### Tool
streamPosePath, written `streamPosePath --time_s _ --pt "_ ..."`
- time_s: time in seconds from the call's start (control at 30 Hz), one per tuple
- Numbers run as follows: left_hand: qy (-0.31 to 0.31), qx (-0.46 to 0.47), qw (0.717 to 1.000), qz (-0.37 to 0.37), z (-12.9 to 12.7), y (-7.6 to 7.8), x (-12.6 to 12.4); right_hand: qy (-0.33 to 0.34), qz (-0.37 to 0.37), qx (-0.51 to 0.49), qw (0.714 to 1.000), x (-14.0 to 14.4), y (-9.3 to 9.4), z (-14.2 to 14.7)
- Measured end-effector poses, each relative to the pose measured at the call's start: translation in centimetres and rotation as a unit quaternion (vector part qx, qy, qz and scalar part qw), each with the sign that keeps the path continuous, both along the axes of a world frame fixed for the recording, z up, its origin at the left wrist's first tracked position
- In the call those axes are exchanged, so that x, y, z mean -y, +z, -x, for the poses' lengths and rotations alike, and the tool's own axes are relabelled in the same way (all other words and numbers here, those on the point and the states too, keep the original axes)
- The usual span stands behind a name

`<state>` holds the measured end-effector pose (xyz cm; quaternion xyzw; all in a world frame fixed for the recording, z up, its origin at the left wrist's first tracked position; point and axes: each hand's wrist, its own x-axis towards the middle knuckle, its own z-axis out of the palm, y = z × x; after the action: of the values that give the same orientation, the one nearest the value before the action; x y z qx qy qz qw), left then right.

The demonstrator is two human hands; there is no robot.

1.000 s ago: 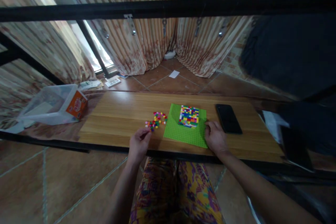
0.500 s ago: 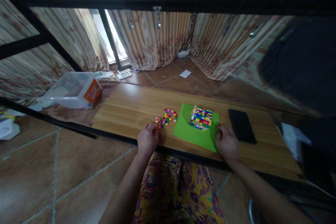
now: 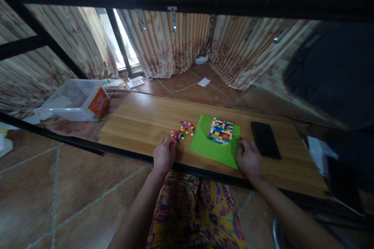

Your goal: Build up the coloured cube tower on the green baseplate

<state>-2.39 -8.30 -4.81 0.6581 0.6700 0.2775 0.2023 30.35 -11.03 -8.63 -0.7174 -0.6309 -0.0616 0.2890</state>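
We saw the left hand [image 3: 164,155] resting on the wooden table [image 3: 137,122], fingers curled together at the near edge of the loose pile of small coloured bricks [image 3: 181,131]; whether it pinched one, we could not tell. The right hand [image 3: 248,158] lay at the right edge of the green baseplate [image 3: 209,148], fingers bent, touching it. A multicoloured brick block [image 3: 221,130] sat on the plate's far part. A black phone [image 3: 265,139] lay just right of the plate. On the floor left stood a clear bin [image 3: 68,99] bearing an orange label [image 3: 98,103], its writing too blurred to read.
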Motion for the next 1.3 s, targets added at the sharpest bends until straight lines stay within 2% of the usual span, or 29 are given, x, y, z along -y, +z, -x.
streamPosePath --time_s 0.07,0.13,0.23,0.33,0.4,0.5,0.63,0.8,1.0,1.3 --pt "-0.012 0.099 0.994 -0.038 -0.1 -0.8 0.0 0.002 -0.002 -0.005 1.000 0.0 0.1 0.1" --pt "-0.027 0.207 0.976 -0.063 -0.4 -1.4 0.1 0.002 -0.002 -0.010 1.000 0.0 0.2 0.2" --pt "-0.045 0.328 0.942 -0.060 -1.4 -1.2 0.3 -0.005 0.001 -0.015 1.000 0.0 0.2 0.3" --pt "-0.057 0.390 0.918 -0.045 -2.5 -0.3 0.5 -0.008 0.006 -0.017 1.000 0.0 0.1 0.4" --pt "-0.065 0.404 0.912 -0.038 -3.3 0.2 0.5 -0.006 0.004 -0.021 1.000 -0.1 0.1 0.4" --pt "-0.083 0.390 0.917 -0.019 -4.4 0.7 0.2 0.000 0.004 -0.028 1.000 -0.1 0.3 0.5" --pt "-0.099 0.319 0.943 0.006 -6.2 1.6 -0.7 -0.005 0.004 -0.031 1.000 -0.2 0.3 0.5" --pt "-0.132 0.217 0.967 -0.017 -8.5 2.9 -1.9 -0.005 0.005 -0.034 0.999 -0.2 0.3 0.5" --pt "-0.126 0.157 0.980 -0.011 -10.2 3.2 -2.7 -0.007 0.013 -0.031 0.999 -0.2 0.5 0.6" --pt "-0.140 0.073 0.987 -0.009 -11.0 3.7 -3.2 -0.008 0.005 -0.030 1.000 -0.2 0.5 0.6"
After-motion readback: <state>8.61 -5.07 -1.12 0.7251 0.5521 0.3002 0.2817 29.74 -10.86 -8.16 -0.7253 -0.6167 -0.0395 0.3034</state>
